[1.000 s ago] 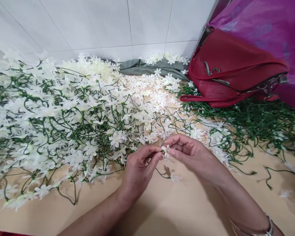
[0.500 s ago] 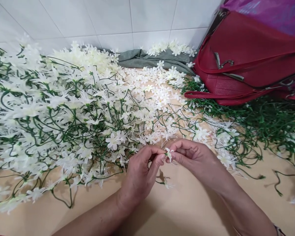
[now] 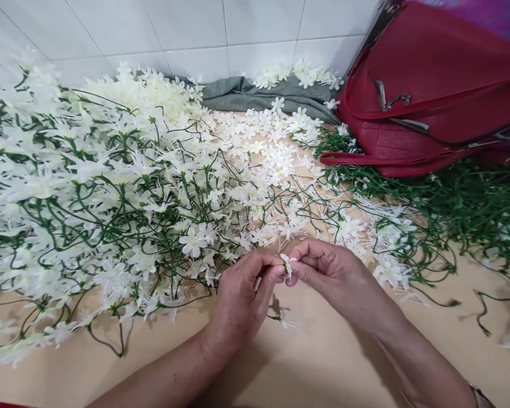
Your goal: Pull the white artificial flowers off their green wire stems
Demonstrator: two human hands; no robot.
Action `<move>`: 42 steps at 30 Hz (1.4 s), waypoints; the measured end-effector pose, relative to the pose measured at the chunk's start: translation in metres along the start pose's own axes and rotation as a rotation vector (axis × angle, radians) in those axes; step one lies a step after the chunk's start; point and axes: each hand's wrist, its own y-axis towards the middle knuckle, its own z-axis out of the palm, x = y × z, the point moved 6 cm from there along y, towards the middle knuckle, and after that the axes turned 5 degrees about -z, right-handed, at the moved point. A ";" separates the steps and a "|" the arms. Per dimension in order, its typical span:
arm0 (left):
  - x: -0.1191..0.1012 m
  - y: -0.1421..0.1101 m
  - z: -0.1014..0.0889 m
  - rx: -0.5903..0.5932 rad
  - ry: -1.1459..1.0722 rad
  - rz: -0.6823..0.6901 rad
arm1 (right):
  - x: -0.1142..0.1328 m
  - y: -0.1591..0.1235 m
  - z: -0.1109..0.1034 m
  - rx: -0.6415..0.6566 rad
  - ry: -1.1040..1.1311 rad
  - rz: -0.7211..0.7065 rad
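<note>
A small white artificial flower (image 3: 288,265) is held between my two hands in the lower middle of the view. My left hand (image 3: 244,297) pinches it by its green base with thumb and forefinger. From the other side, my right hand (image 3: 334,277) pinches at the petals, its thumb and forefinger closed. Below my left fingers hangs a second small blossom (image 3: 284,320) on a green stem that runs behind that hand. To the left lies a big heap of assembled white flowers on green stems (image 3: 110,192).
Loose white petal pieces (image 3: 276,153) lie scattered in the middle. A red leather bag (image 3: 433,85) rests at the back right over bare green stems (image 3: 471,198). A grey cloth (image 3: 238,93) lies along the white tiled wall (image 3: 187,28). The tabletop is tan (image 3: 314,362).
Both hands stay together at the flower, shifted very slightly left. The fingertips sit closer around the blossom, which has turned a little. The view has tilted slightly.
</note>
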 end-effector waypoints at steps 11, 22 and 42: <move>-0.003 -0.004 -0.001 0.007 -0.093 -0.066 | 0.012 0.001 -0.005 -0.077 0.033 -0.095; -0.055 -0.011 -0.088 -0.687 0.259 0.155 | 0.029 -0.012 -0.044 -0.555 -0.456 -0.419; -0.026 -0.006 -0.011 -0.132 0.035 0.237 | 0.060 -0.031 0.015 -0.176 -0.773 -0.666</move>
